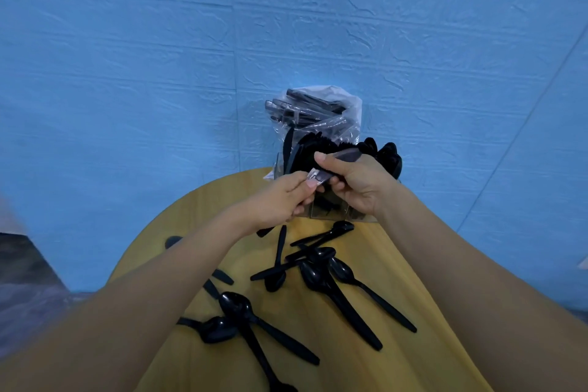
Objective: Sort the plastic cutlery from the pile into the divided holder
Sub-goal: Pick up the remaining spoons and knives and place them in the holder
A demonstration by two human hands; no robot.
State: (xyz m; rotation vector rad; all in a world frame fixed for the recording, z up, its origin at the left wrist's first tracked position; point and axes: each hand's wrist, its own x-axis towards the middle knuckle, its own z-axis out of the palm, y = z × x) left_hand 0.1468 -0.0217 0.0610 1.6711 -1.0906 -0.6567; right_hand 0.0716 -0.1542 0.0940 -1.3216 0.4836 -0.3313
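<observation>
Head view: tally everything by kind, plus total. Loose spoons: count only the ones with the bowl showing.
Hands: 2 (left hand, right hand)
Wrapped piece, held by both hands: 1
Holder: 1
Bag: 1
Loose spoons, bowl showing: 9 (some overlap or are part hidden)
Total: 14

textured blue wall (159, 57) behind round yellow table (413, 344)
</observation>
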